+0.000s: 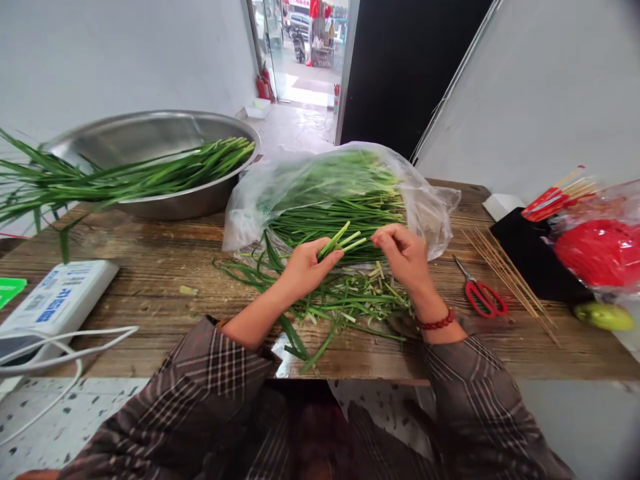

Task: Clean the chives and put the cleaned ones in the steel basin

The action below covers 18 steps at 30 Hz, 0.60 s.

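Several green stalks (345, 243) with pale ends are held in my left hand (311, 268), thumb pressed over them. Just right of the stalk ends is my right hand (403, 257), its fingers pinched together; whatever they hold is too small to tell. Behind both hands a clear plastic bag (431, 212) lies open around a large pile of green stalks (320, 223). Loose leaves and trimmed bits (350, 303) are scattered on the wooden table (170, 320) beneath my hands.
A metal basin (173, 208) with long green stalks (175, 175) stands at the back left. A white box (60, 300) and cables lie left. At right are red-handled scissors (484, 298), thin wooden sticks (515, 283), a black box (537, 257) and a red bundle (600, 252).
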Available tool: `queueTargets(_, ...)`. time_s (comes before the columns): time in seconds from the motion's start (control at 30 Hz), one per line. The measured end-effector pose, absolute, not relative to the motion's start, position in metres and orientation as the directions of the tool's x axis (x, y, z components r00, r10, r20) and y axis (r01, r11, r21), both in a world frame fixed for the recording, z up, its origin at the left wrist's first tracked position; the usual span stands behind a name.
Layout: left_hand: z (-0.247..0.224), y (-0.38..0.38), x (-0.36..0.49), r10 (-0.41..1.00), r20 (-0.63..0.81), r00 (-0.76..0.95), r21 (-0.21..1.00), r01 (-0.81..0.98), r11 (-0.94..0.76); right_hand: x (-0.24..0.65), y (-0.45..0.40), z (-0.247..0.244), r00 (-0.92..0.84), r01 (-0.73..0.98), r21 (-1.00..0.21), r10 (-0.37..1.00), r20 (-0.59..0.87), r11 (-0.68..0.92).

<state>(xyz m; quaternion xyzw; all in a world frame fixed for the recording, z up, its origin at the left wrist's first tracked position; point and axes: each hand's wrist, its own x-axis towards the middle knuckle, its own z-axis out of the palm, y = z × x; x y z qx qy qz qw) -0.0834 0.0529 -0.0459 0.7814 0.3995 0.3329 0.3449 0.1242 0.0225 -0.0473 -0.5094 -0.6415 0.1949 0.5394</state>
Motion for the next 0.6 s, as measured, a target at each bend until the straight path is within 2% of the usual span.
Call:
queueTargets(0.2,-0.054,0.054,-0.082,0.798,0.302,0.521,0.694,0.454,-0.559,0.110,0.022,-0.053,-0.088,0.539,-0.665,0.819,0.567,0.518)
queueTargets(0.33,-0.058,0.052,-0.081,0.762,0.330,0.557,0.634,0.467,-0.616,0.108,0.022,-0.055,-0.078,0.566,-0.674,0.845,0.529,0.474)
queueTargets(0.47,-0.058,0.050,-0.081,0.742,0.361,0.565,0.564,0.501,-0.656,0.116,0.028,-0.057,0.095,0.561,-0.767,0.896,0.433,0.311)
queueTargets(0.6,-0.056,0.051,-0.082,0.759,0.410,0.506,0.585,0.492,-0.645,0.140,0.037,-0.060,0.336,0.501,-0.837,0.842,0.422,0.220)
